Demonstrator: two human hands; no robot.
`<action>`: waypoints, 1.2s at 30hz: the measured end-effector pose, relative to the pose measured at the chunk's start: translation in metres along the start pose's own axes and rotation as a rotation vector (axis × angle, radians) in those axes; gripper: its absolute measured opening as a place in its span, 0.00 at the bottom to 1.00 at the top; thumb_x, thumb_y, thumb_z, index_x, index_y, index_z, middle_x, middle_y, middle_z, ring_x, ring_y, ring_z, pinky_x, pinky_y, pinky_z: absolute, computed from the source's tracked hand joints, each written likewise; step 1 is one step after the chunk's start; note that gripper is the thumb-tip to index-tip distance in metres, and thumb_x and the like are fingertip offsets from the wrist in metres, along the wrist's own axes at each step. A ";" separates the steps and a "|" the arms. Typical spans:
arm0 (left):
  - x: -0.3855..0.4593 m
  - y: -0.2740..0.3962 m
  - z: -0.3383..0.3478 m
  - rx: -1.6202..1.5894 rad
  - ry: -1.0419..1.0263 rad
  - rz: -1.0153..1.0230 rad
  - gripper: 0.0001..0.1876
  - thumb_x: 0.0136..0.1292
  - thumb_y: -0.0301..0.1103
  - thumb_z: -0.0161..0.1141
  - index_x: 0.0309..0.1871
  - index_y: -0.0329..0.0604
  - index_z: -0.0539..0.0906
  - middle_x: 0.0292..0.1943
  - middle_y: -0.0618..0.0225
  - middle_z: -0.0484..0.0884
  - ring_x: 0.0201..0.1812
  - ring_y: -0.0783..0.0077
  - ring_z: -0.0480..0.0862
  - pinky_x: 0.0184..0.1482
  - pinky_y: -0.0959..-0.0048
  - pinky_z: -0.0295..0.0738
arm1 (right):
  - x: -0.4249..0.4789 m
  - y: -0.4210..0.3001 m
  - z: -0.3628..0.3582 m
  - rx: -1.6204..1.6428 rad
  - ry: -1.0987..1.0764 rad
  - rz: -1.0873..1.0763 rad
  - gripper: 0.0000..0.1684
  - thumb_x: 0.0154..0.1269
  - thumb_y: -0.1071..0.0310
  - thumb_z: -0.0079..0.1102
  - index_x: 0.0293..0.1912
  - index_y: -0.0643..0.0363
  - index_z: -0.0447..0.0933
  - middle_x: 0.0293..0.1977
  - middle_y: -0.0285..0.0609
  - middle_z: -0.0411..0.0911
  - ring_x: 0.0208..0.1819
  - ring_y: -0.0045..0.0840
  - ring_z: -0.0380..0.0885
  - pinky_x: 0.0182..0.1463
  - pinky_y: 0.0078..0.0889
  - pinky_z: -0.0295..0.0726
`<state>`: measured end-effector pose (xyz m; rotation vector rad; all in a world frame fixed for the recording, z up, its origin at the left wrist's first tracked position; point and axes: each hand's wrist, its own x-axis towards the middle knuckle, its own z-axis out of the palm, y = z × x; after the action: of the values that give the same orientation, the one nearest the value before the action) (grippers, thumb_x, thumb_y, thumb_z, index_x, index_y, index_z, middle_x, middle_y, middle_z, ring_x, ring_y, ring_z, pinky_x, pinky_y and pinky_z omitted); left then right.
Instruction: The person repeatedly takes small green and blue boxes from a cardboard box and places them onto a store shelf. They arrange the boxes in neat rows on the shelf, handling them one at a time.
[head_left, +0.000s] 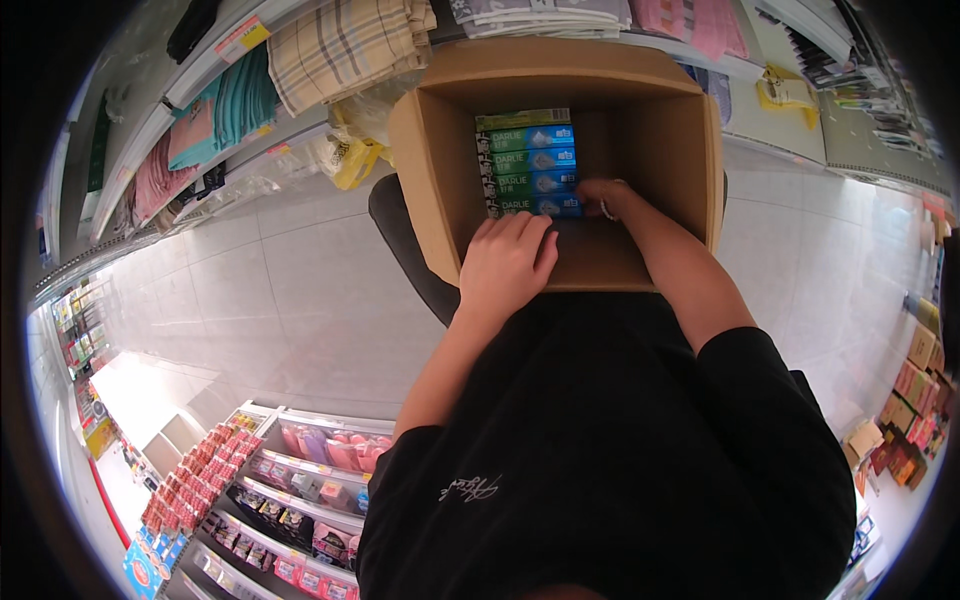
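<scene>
An open cardboard box (679, 150) stands before me. Inside it, towards its left side, lies a row of several Darlie toothpaste cartons (534, 160), green and blue, with a yellow-green carton face (523, 118) at the far end. My left hand (510, 251) rests at the near end of the row, fingers together over the nearest carton's edge; whether it grips that carton cannot be told. My right hand (602, 199), with a beaded bracelet on its wrist, reaches into the box and is at the right ends of the nearer cartons. Its fingertips are partly hidden.
Shelves with folded towels (345, 52) and plastic-wrapped goods run behind and left of the box. A dark seat-like surface (409, 247) shows under the box. A shelf unit with packaged goods (300, 487) stands at lower left; stacked cartons (915, 382) are at far right.
</scene>
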<state>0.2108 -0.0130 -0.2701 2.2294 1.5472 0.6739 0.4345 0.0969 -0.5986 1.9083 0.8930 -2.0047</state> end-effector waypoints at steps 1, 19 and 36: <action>0.000 0.000 0.000 0.001 0.000 -0.001 0.06 0.66 0.33 0.65 0.41 0.41 0.82 0.33 0.65 0.82 0.36 0.60 0.84 0.41 0.62 0.77 | 0.005 0.001 -0.002 0.041 -0.006 0.021 0.25 0.61 0.60 0.66 0.57 0.58 0.79 0.52 0.52 0.81 0.46 0.38 0.83 0.53 0.49 0.84; -0.005 0.001 -0.002 0.008 0.132 0.051 0.06 0.59 0.27 0.68 0.39 0.44 0.84 0.30 0.66 0.81 0.28 0.59 0.81 0.35 0.63 0.77 | -0.207 -0.126 0.017 -0.921 0.156 -0.775 0.24 0.67 0.64 0.57 0.62 0.54 0.79 0.54 0.60 0.82 0.55 0.52 0.83 0.56 0.51 0.84; 0.146 0.070 -0.103 0.003 0.535 0.442 0.21 0.56 0.21 0.67 0.55 0.41 0.83 0.53 0.57 0.86 0.55 0.49 0.84 0.57 0.57 0.78 | -0.337 -0.018 0.028 -0.394 0.808 -1.314 0.09 0.66 0.70 0.62 0.46 0.56 0.83 0.35 0.45 0.86 0.39 0.41 0.84 0.46 0.46 0.83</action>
<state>0.2505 0.1007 -0.1209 2.5522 1.2453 1.4949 0.4429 0.0145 -0.2703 2.0121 3.0401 -1.0281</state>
